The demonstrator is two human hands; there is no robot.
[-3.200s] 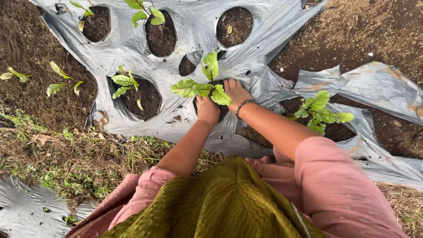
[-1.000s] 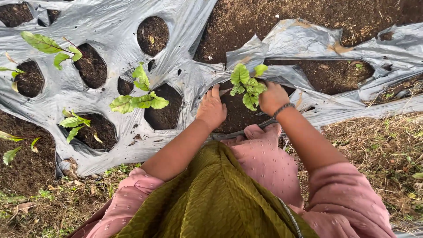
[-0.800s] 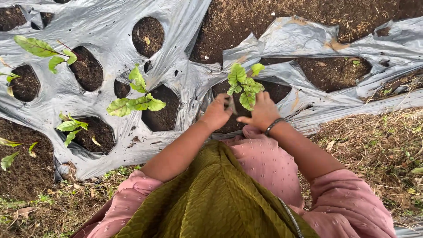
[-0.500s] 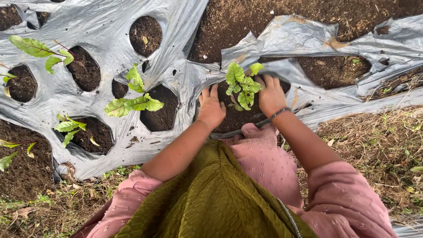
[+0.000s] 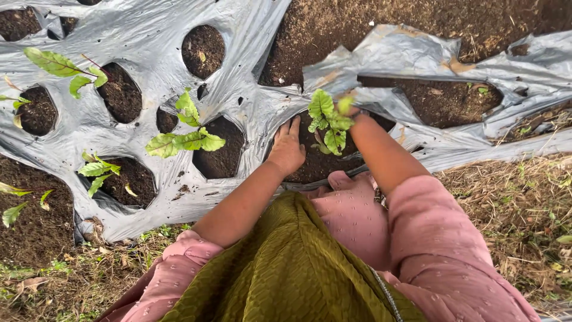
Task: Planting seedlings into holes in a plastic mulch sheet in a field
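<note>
A small green seedling (image 5: pixel 328 121) stands in dark soil inside a hole (image 5: pixel 310 167) cut in grey plastic mulch (image 5: pixel 143 48). My left hand (image 5: pixel 286 150) lies flat on the soil at the seedling's left, fingers apart, pressing down. My right hand (image 5: pixel 350 108) is mostly hidden behind the seedling's leaves, on its far right side; its grip cannot be made out. Both arms wear pink sleeves, and an olive cloth (image 5: pixel 286 262) hangs in front of me.
More seedlings grow in neighbouring holes: one (image 5: pixel 187 134) just left, another (image 5: pixel 98 170) further left, and a red-stemmed one (image 5: pixel 65 68) at upper left. Several holes hold only soil. Torn plastic and bare soil (image 5: pixel 417 24) lie to the right; dry grass (image 5: pixel 518 209) borders the near edge.
My view and hands shifted right from one planted seedling to another hole. My left hand has flattened onto the soil, and my right hand has slid behind the leaves.
</note>
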